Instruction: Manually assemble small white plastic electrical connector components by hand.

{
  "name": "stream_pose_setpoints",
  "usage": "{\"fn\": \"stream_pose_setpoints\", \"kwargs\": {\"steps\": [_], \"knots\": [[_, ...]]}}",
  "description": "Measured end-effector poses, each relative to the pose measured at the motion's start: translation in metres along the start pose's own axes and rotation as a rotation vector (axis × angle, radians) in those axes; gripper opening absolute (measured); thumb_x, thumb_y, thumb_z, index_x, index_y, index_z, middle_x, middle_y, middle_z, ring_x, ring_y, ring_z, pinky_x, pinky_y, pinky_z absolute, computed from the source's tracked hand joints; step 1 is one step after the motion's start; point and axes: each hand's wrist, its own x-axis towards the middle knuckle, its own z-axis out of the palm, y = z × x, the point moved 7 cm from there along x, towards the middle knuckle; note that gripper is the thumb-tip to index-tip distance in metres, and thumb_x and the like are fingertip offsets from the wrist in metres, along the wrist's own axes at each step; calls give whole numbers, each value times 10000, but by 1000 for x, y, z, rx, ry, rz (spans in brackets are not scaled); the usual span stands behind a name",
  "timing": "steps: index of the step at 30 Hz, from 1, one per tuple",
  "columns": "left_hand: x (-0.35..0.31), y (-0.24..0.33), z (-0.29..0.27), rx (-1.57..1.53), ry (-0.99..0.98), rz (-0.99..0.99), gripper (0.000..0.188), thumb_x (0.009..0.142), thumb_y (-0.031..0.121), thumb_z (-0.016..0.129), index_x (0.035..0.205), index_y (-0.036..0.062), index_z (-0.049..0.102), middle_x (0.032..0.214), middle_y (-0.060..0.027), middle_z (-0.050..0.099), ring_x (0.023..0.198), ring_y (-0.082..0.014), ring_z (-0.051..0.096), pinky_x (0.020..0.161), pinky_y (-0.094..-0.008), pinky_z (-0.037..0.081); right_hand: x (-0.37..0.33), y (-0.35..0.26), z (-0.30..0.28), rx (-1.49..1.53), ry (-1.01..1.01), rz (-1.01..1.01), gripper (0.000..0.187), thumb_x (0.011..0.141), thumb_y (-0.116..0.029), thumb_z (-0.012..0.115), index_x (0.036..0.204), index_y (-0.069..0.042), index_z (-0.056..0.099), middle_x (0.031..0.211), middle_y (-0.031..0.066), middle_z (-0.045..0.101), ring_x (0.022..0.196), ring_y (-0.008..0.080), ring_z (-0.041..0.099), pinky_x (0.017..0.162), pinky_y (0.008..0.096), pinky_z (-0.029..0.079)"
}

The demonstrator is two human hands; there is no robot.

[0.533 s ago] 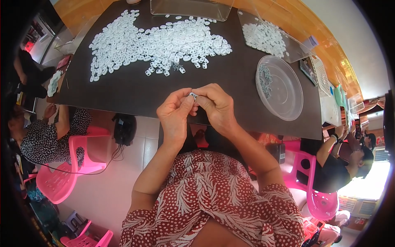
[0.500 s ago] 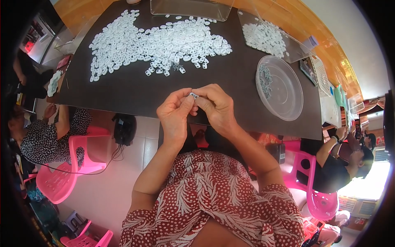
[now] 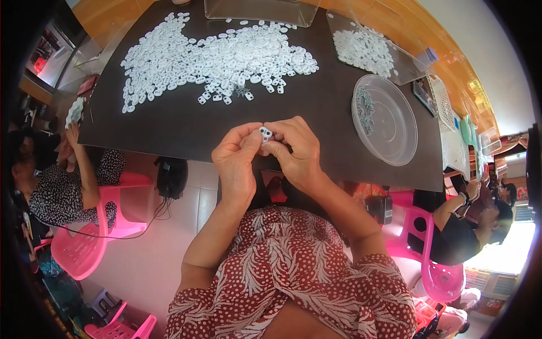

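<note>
Nearest my camera, a red-and-white shirt (image 3: 282, 243) is filling the lower middle, and two bare forearms are reaching up from it. Near the front edge of the dark counter (image 3: 152, 130), my two hands are holding one small white piece (image 3: 265, 133) between them. The left hand (image 3: 234, 161) is pinching it between thumb and fingers, and the right hand (image 3: 299, 152) is closing narrowly on it from the other side. The piece is turning dark openings toward me; I am not managing to tell whether anything is sitting inside them. To the right, a round clear dish (image 3: 395, 127) is lying on the counter, with grey bits (image 3: 366, 110) gathering along its left side. Out at the left end, a person in speckled clothes (image 3: 56, 195) is sitting on a pink chair (image 3: 82, 248) and reaching a hand to the counter's corner. Beyond my hands, a wide pile (image 3: 214, 59) of white pieces is spreading across the counter, a few grey bits lying at its near edge. Farther back, a clear tray (image 3: 405, 74) is holding more pale pieces, and a clear box (image 3: 262, 12) is standing behind the pile.
</note>
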Motion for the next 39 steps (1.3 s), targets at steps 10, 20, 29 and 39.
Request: {"fn": "stream_pose_setpoints", "kwargs": {"steps": [10, 20, 29, 39], "knots": [[-8, 3, -2, 144, -109, 199, 219, 887, 72, 587, 1072, -43, 615, 937, -41, 599, 792, -85, 546, 702, -203, 461, -2, -4, -1, 97, -10, 68, 297, 660, 39, 684, 951, 21, 629, 832, 96, 619, 693, 196, 545, 595, 298, 456], [-11, 7, -2, 147, -85, 334, 203, 889, 116, 598, 1025, -33, 615, 931, -31, 616, 816, -66, 535, 759, -202, 439, -5, -10, 1, 134, 79, -14, 304, 651, 74, 684, 947, 39, 624, 820, 115, 622, 673, 207, 547, 574, 292, 454], [-11, 8, -4, 114, -72, 342, 191, 896, 114, 588, 1017, -34, 603, 926, -38, 615, 801, -64, 538, 744, -196, 443, -5, -10, 4, 104, 47, -31, 321, 666, 64, 684, 977, 25, 616, 833, 109, 619, 676, 215, 543, 581, 303, 457], [-15, 17, 2, 92, -104, 310, 186, 909, 74, 560, 1055, -37, 585, 931, -34, 599, 831, -70, 544, 741, -197, 460, -8, -8, 4, 171, 40, 90, 322, 690, 16, 709, 993, 7, 601, 822, 90, 609, 671, 189, 530, 569, 288, 448]]}}
